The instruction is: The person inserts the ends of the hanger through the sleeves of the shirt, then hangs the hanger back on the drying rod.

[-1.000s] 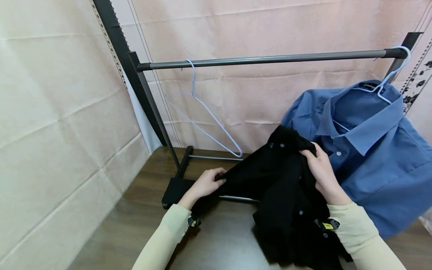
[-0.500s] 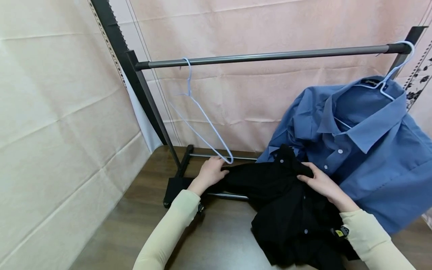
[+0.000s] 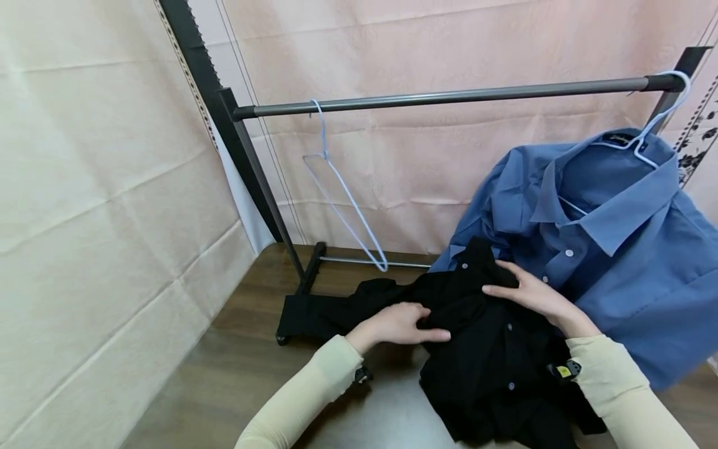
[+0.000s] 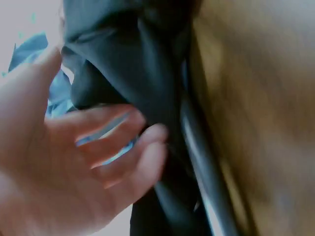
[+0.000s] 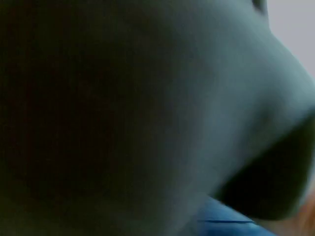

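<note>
A black button-up shirt (image 3: 482, 374) lies bunched on the table, one sleeve stretched to the left over the rack's foot. My right hand (image 3: 535, 299) holds it near the collar, thumb in front and fingers partly hidden by the cloth. Over the shirt's left side reaches my left hand (image 3: 395, 324), thumb and fingers apart. In the left wrist view its loosely bent fingers (image 4: 128, 172) are beside the black cloth (image 4: 133, 64), without gripping it. Dark, blurred cloth (image 5: 147, 108) fills most of the right wrist view, hiding the right fingers there.
A blue shirt (image 3: 628, 274) hangs on a hanger at the right end of the rack bar (image 3: 449, 98). Towards the left, a bare light-blue hanger (image 3: 359, 215) hangs from the bar. The wooden table (image 3: 224, 368) meets pale cloth (image 3: 112, 249) at the left.
My left hand has let go of the black sleeve and moved right over the shirt. My right hand has lowered the collar; the sleeve now lies stretched to the left.
</note>
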`<action>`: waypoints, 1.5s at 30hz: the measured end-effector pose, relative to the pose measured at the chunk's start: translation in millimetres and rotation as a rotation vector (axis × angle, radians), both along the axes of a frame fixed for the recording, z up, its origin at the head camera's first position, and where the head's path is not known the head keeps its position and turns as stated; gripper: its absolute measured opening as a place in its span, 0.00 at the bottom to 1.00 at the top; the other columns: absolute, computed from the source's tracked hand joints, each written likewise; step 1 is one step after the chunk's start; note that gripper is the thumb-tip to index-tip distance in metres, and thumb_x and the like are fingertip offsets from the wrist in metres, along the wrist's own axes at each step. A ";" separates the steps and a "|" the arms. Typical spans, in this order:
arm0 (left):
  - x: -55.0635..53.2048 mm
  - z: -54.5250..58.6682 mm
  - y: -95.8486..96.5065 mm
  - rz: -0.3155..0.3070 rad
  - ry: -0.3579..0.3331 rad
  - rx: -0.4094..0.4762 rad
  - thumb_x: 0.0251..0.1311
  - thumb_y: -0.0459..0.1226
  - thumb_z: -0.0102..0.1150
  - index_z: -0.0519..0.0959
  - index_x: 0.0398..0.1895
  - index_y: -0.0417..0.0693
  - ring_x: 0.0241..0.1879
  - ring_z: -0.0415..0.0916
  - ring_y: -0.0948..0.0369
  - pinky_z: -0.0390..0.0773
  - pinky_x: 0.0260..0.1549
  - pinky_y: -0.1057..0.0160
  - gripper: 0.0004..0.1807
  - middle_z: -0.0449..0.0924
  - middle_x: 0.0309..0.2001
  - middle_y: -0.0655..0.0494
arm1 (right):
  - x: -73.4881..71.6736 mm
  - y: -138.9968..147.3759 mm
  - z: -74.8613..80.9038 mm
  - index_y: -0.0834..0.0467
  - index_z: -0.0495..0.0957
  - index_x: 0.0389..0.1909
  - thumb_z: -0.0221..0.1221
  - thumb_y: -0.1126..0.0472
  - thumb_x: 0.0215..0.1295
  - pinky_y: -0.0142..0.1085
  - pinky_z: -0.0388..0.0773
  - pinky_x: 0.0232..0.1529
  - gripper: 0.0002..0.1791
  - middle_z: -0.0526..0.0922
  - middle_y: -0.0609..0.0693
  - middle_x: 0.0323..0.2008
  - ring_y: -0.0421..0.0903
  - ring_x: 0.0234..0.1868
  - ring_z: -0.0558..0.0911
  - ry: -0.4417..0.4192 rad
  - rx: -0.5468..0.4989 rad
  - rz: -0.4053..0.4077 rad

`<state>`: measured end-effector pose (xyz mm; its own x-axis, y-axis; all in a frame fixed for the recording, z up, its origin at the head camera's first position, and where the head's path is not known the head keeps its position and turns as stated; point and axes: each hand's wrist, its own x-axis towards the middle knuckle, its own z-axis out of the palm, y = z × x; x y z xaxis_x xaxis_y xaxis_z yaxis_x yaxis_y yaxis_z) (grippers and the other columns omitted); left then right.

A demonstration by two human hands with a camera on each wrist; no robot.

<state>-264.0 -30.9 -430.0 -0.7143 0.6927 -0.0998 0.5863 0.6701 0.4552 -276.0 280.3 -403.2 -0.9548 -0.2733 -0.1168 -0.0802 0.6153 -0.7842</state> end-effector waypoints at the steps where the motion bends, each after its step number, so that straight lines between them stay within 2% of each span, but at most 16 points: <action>1: 1.7 -2.8 2.9 -0.017 -0.043 -0.019 0.66 0.65 0.55 0.78 0.63 0.44 0.51 0.76 0.65 0.75 0.51 0.67 0.38 0.78 0.58 0.56 | 1.5 -1.7 -2.8 0.61 0.41 0.80 0.62 0.39 0.67 0.64 0.59 0.65 0.56 0.49 0.72 0.75 0.71 0.72 0.55 -0.020 0.007 0.013; 4: 5.2 -9.4 10.0 -0.072 -0.114 -0.064 0.61 0.62 0.63 0.74 0.66 0.41 0.53 0.72 0.67 0.72 0.54 0.70 0.41 0.72 0.62 0.57 | 5.2 -6.0 -10.0 0.63 0.44 0.80 0.65 0.40 0.65 0.62 0.60 0.65 0.57 0.53 0.71 0.74 0.68 0.71 0.58 -0.038 0.027 0.056; 7: 8.1 -13.6 16.3 -0.123 -0.062 -0.103 0.57 0.58 0.70 0.80 0.57 0.43 0.50 0.70 0.65 0.71 0.50 0.71 0.34 0.73 0.59 0.58 | 7.6 -7.6 -15.1 0.66 0.56 0.76 0.68 0.44 0.63 0.55 0.68 0.62 0.50 0.68 0.67 0.68 0.63 0.65 0.70 -0.014 0.045 0.111; 10: 10.4 -19.4 19.3 -0.163 0.026 -0.126 0.57 0.55 0.72 0.84 0.45 0.50 0.48 0.68 0.65 0.71 0.46 0.72 0.22 0.75 0.56 0.60 | 9.1 -6.6 -18.4 0.64 0.72 0.64 0.69 0.49 0.62 0.44 0.76 0.52 0.35 0.81 0.58 0.53 0.53 0.51 0.79 0.006 0.043 0.176; 13: 9.9 -23.9 15.9 -0.177 0.072 -0.093 0.60 0.49 0.71 0.83 0.38 0.54 0.42 0.68 0.66 0.70 0.40 0.73 0.12 0.78 0.46 0.64 | 11.4 -3.6 -18.2 0.62 0.79 0.48 0.70 0.53 0.61 0.36 0.76 0.41 0.21 0.82 0.51 0.40 0.46 0.40 0.80 -0.008 0.039 0.198; 15: 7.3 -23.6 9.5 -0.173 0.077 -0.044 0.65 0.46 0.67 0.82 0.36 0.50 0.39 0.71 0.64 0.71 0.38 0.71 0.09 0.80 0.39 0.60 | 14.0 -0.4 -14.9 0.61 0.80 0.45 0.68 0.53 0.63 0.34 0.76 0.39 0.17 0.82 0.50 0.38 0.45 0.38 0.79 -0.010 0.038 0.193; 17: 3.9 -19.7 0.8 -0.134 0.080 0.002 0.69 0.44 0.61 0.83 0.45 0.45 0.43 0.75 0.63 0.73 0.43 0.70 0.13 0.82 0.42 0.56 | 17.3 2.9 -9.5 0.60 0.80 0.44 0.66 0.52 0.66 0.34 0.76 0.40 0.16 0.82 0.50 0.38 0.45 0.38 0.79 0.005 0.034 0.177; 20: -3.1 -9.7 -13.2 -0.060 0.075 0.105 0.73 0.43 0.55 0.77 0.62 0.39 0.47 0.78 0.61 0.75 0.51 0.66 0.22 0.82 0.54 0.48 | 23.3 6.6 1.7 0.59 0.80 0.48 0.62 0.50 0.71 0.34 0.77 0.44 0.17 0.83 0.51 0.41 0.45 0.41 0.80 0.060 0.024 0.148; 22: -8.0 -1.4 -21.5 -0.011 0.084 0.197 0.73 0.42 0.54 0.73 0.67 0.43 0.43 0.80 0.63 0.76 0.49 0.66 0.23 0.82 0.53 0.49 | 27.7 7.8 9.9 0.59 0.80 0.51 0.60 0.49 0.72 0.34 0.77 0.45 0.18 0.83 0.51 0.44 0.44 0.43 0.81 0.105 0.011 0.120; 25: -16.2 11.9 -26.6 0.023 0.138 0.371 0.72 0.38 0.57 0.75 0.57 0.48 0.25 0.74 0.64 0.75 0.35 0.67 0.13 0.82 0.36 0.53 | 34.7 9.6 23.4 0.56 0.78 0.58 0.58 0.47 0.74 0.33 0.77 0.47 0.21 0.82 0.53 0.51 0.41 0.46 0.81 0.184 0.008 0.065; 27: -20.8 20.7 -25.1 0.043 0.232 0.457 0.71 0.37 0.59 0.75 0.48 0.49 0.24 0.70 0.64 0.72 0.31 0.66 0.07 0.78 0.30 0.55 | 39.0 10.6 32.1 0.56 0.76 0.60 0.58 0.46 0.74 0.32 0.76 0.48 0.23 0.80 0.55 0.55 0.39 0.47 0.80 0.233 -0.005 0.022; 32: -25.5 42.3 -11.8 0.100 0.411 0.588 0.68 0.33 0.60 0.73 0.44 0.46 0.36 0.71 0.61 0.72 0.38 0.63 0.07 0.79 0.38 0.55 | 48.8 9.2 55.2 0.57 0.76 0.57 0.60 0.46 0.73 0.29 0.76 0.42 0.22 0.79 0.53 0.52 0.38 0.43 0.80 0.339 -0.088 -0.140; 36: -22.6 58.8 -9.7 0.155 0.512 0.684 0.64 0.30 0.61 0.73 0.44 0.43 0.38 0.74 0.57 0.75 0.38 0.60 0.09 0.79 0.39 0.50 | 57.1 5.6 74.6 0.55 0.77 0.53 0.63 0.48 0.70 0.26 0.73 0.40 0.19 0.78 0.44 0.47 0.37 0.42 0.78 0.454 -0.158 -0.252; 38: -19.9 67.1 -14.4 0.187 0.568 0.731 0.62 0.29 0.61 0.73 0.44 0.41 0.36 0.77 0.55 0.77 0.37 0.59 0.10 0.81 0.39 0.48 | 61.4 4.7 83.8 0.54 0.79 0.55 0.64 0.50 0.70 0.23 0.70 0.43 0.18 0.78 0.39 0.48 0.35 0.46 0.77 0.531 -0.193 -0.290; 41: -16.1 80.4 -26.8 0.215 0.618 0.804 0.60 0.27 0.60 0.72 0.45 0.41 0.36 0.82 0.54 0.80 0.37 0.56 0.12 0.83 0.38 0.45 | 67.0 5.4 95.6 0.54 0.82 0.55 0.66 0.57 0.68 0.21 0.68 0.43 0.16 0.80 0.32 0.47 0.33 0.45 0.76 0.663 -0.271 -0.369; 45: -11.5 95.6 -47.7 0.215 0.663 0.877 0.62 0.24 0.59 0.70 0.42 0.40 0.40 0.83 0.52 0.81 0.41 0.53 0.10 0.83 0.36 0.46 | 72.2 9.6 107.8 0.58 0.85 0.52 0.67 0.69 0.64 0.22 0.69 0.42 0.15 0.84 0.34 0.43 0.33 0.41 0.78 0.836 -0.425 -0.441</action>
<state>-275.5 -78.6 -334.3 -0.5586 0.1927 0.8068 0.7987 0.3874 0.4605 -203.9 289.9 -295.4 -0.7117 0.2569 0.6539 -0.5337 0.4075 -0.7410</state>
